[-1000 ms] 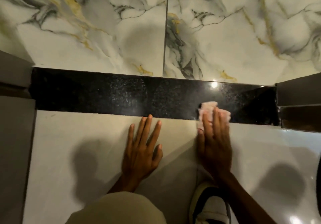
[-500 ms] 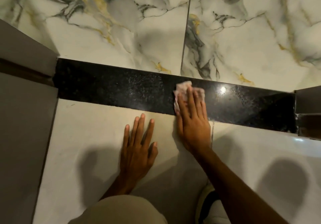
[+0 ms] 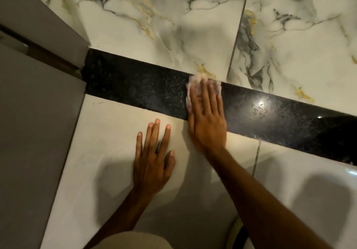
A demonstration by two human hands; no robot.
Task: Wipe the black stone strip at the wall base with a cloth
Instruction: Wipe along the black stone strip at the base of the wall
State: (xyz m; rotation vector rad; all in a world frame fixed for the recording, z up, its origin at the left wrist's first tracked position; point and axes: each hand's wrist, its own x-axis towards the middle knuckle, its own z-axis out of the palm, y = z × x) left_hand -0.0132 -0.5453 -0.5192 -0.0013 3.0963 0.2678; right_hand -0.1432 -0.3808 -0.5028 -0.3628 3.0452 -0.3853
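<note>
A speckled black stone strip (image 3: 139, 90) runs across the view between the marble-patterned wall and the pale floor tiles. My right hand (image 3: 207, 121) lies flat across the strip's middle, fingers together, pressing a crumpled whitish-pink cloth (image 3: 195, 80) onto the stone. Only the cloth's edges show past my fingertips, reaching the strip's upper edge. My left hand (image 3: 152, 158) rests palm down on the floor tile just left of the right hand, fingers spread, holding nothing.
The marble wall (image 3: 173, 26) with grey and gold veins rises behind the strip. A grey panel (image 3: 34, 133) borders the left side. Pale floor tiles (image 3: 108, 136) with a grout joint (image 3: 257, 158) lie in front. A light glare (image 3: 259, 104) shines on the strip's right part.
My right hand has slid the cloth leftward along the strip and up to its top edge. The camera has swung, showing more of the left panel. The left hand stays planted.
</note>
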